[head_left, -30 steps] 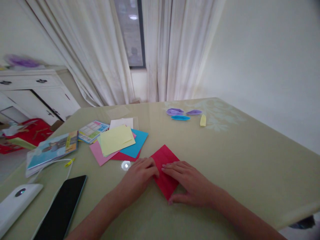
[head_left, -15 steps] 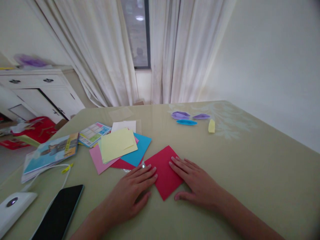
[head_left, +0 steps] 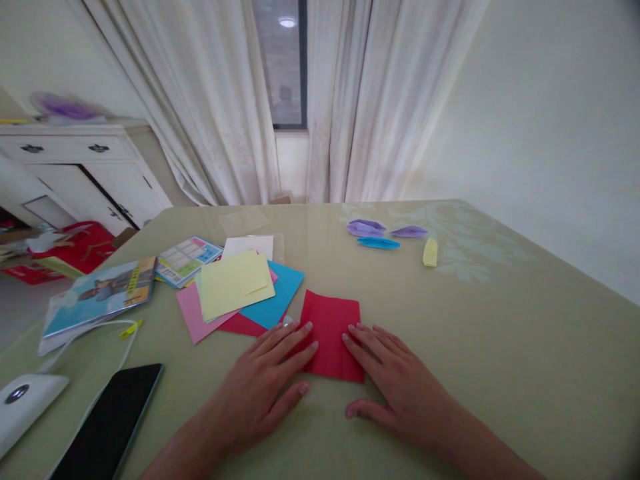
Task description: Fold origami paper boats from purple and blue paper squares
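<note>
A square sheet of red paper [head_left: 331, 333] lies on the table before me, its sides roughly in line with the table's front. My left hand [head_left: 273, 373] rests with fingers stretched over the sheet's left edge. On the opposite edge lie the flat, spread fingertips of my right hand [head_left: 385, 373]. Both thumbs stick out away from the paper, on the near side. Just left of the red sheet is a loose pile of coloured papers, with a yellow sheet [head_left: 233, 283] on top and a blue sheet [head_left: 280, 293] beneath.
Folded purple paper pieces [head_left: 365, 229], a blue one [head_left: 379, 243] and a yellow one [head_left: 431, 253] lie at the back. At left are a booklet [head_left: 105, 293], a phone [head_left: 113, 423], a white device [head_left: 30, 410] and a cable [head_left: 133, 350].
The red sheet has turned from a diamond position to sides roughly square with the table. Both hands stay on its edges, fingers still spread; the view has shifted slightly.
</note>
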Tool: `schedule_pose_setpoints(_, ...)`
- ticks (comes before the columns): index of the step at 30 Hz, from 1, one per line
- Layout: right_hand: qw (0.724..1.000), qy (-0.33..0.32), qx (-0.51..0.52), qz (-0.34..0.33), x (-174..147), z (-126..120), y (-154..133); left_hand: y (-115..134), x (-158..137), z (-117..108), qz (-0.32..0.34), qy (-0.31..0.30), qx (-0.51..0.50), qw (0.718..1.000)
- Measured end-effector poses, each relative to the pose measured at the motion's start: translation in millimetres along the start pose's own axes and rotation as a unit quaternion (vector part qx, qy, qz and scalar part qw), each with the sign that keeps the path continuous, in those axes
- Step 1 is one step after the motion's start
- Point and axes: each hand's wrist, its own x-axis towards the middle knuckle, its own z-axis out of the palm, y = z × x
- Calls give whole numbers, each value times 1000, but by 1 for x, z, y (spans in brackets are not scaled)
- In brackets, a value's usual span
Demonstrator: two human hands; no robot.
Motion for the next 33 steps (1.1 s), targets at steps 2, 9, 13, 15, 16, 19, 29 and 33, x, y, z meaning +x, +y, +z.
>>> schedule_pose_setpoints(2,1000,5,7,9,0,0,2,1,-1,-2,6,3,18,1000)
schedule_pose_setpoints(9,993,17,113,1,-2,-9,-1,0,-2,-1,-22,37,41,998)
schedule_pose_setpoints(13,976,64,206,-3,-1,-9,-1,14,1,-8,39,-3,-20,999)
schedule_pose_setpoints(15,976,79,201,-5,0,-8,1,20,3,-9,52,-17,-57,997)
schedule_pose_setpoints(16,979,80,188,-8,0,-7,2,22,4,-8,46,-15,-73,996)
schedule_pose_setpoints(19,988,68,136,-32,2,-5,1,27,6,-4,16,11,-99,995)
schedule_pose_setpoints(29,988,71,76,-116,8,12,-22,42,13,2,12,65,-130,989)
schedule_pose_setpoints(33,989,48,94,-103,6,8,-19,36,4,-12,46,-5,-135,990)
